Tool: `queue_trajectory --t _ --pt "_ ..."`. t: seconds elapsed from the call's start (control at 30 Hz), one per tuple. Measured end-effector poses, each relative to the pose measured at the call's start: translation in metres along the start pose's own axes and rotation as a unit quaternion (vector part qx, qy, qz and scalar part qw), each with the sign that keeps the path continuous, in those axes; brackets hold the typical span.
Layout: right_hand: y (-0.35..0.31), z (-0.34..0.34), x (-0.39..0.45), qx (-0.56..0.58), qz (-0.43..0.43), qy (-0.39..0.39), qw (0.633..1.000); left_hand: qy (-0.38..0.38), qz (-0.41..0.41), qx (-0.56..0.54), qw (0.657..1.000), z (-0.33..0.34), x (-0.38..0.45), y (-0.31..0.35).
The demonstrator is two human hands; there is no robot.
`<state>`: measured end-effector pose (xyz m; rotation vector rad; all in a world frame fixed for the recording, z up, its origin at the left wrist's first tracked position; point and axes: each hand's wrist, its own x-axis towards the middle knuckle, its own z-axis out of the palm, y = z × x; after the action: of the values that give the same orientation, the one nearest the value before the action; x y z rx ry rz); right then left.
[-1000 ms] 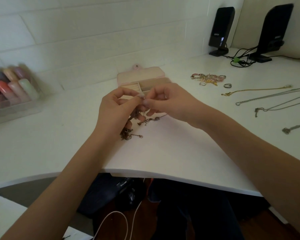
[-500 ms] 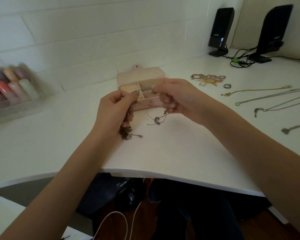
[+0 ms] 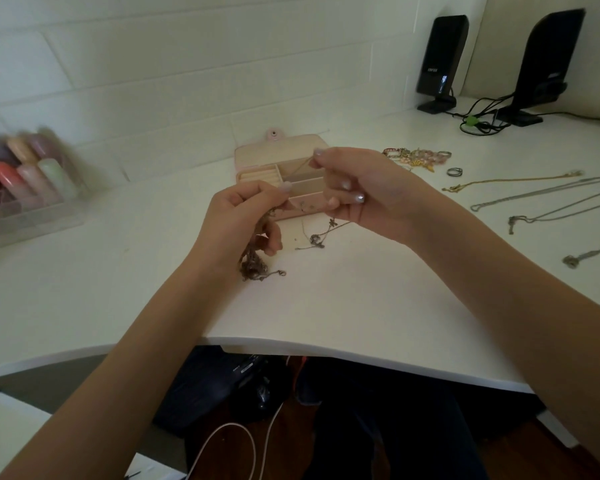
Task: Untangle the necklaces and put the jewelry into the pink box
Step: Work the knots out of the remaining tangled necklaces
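Her left hand (image 3: 246,209) pinches the tangled necklaces (image 3: 255,265); her right hand (image 3: 357,188) pinches one chain, drawing it up and rightward, the pink box (image 3: 257,157) just behind.

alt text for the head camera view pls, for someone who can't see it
Two bare hands, left hand and right hand, pull a thin chain taut over a dark tangled clump of necklaces on a white desk. Behind them sits an open pink jewelry box; untangled gold and silver chains lie to the right.
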<state>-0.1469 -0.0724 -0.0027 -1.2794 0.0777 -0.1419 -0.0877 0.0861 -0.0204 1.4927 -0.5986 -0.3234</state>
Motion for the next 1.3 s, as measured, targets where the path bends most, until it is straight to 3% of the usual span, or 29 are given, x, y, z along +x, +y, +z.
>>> queue_trajectory --t 0.3,0.4,0.53,0.63,0.97,1.1,1.3 --pt "0.001 -0.004 0.001 -0.100 -0.020 0.032 0.994 -0.033 0.015 0.039 0.999 0.001 -0.003 0.001" --pt "0.001 -0.004 0.000 -0.218 -0.063 0.048 0.973 -0.025 0.018 0.020 0.999 0.000 -0.003 0.001" --pt "0.000 0.001 -0.005 -0.326 -0.099 -0.018 0.940 -0.011 0.013 -0.004 1.000 -0.002 -0.002 0.002" --pt "0.004 0.004 -0.006 -0.368 -0.121 -0.024 0.922 -0.009 0.008 -0.020 1.000 -0.001 -0.001 0.001" --pt "0.009 0.005 -0.003 -0.360 -0.138 -0.019 0.922 0.014 0.019 -0.020 1.000 -0.003 0.004 -0.005" --pt "0.004 0.002 -0.004 -0.325 -0.134 -0.002 0.936 0.043 0.026 -0.001 0.999 -0.002 0.005 -0.007" --pt "0.005 0.001 -0.001 -0.277 -0.107 0.002 0.955 0.028 0.064 0.037 0.997 -0.001 0.001 -0.005"
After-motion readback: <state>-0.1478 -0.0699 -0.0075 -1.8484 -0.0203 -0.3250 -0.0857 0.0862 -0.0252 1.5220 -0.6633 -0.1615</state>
